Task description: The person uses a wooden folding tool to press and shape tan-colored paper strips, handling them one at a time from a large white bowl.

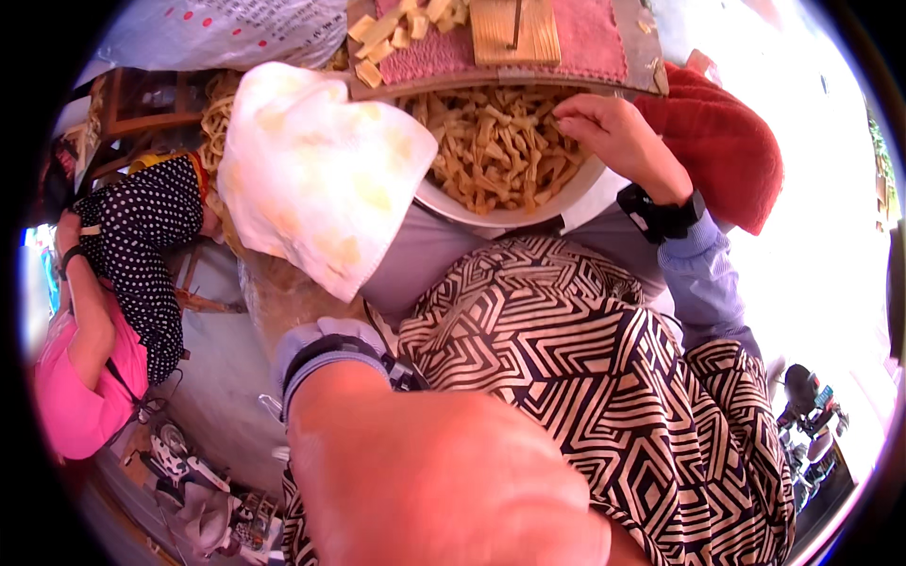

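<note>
My right hand (615, 132) is over the right rim of a white basin (453, 209), its thumb and fingertips drawn together. Whether a small piece is between them, I cannot make out. Many brownish-yellow strips (505, 151) fill the basin, which rests at my lap. Very large in the foreground, my left hand (453, 472) is raised close to the camera; its fingers are hidden. Just beyond the basin lies a board (651, 47) covered with a pink-red cloth (415, 68). On it sit a wooden block (538, 38) with a thin metal piece and several pale yellow chunks (382, 42).
A white cloth with yellowish patches (311, 179) hangs left of the basin. At the right is a red cloth (717, 141). Another person in a pink top (90, 387) sits at the left. Parked two-wheelers (189, 462) stand at lower left. A patterned apron (566, 330) covers my lap.
</note>
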{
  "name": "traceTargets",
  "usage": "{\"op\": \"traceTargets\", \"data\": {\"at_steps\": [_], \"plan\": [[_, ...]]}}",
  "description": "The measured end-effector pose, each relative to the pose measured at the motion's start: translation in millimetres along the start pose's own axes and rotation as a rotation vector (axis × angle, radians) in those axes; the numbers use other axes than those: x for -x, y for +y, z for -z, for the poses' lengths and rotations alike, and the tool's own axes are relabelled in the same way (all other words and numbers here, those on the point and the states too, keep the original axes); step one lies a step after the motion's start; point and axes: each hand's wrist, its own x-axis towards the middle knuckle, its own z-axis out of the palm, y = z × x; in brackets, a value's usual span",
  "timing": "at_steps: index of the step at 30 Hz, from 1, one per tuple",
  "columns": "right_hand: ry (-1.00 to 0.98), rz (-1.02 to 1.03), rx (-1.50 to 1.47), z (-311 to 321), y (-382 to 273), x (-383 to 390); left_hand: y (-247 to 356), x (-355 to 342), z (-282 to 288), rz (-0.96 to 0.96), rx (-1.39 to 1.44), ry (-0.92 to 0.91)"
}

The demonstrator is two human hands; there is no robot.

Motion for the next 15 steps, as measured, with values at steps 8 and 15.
{"op": "traceTargets", "data": {"at_steps": [8, 15], "plan": [[-0.222, 0.251, 0.389, -31.6, 0.5, -23.7, 16.4, -8.1, 22.2, 0.113, -0.128, 0.015], [-0.349, 0.315, 0.638, -97.8, -6.8, -84.6, 16.9, 13.5, 34.0, 0.291, 0.088, -0.149]]}}
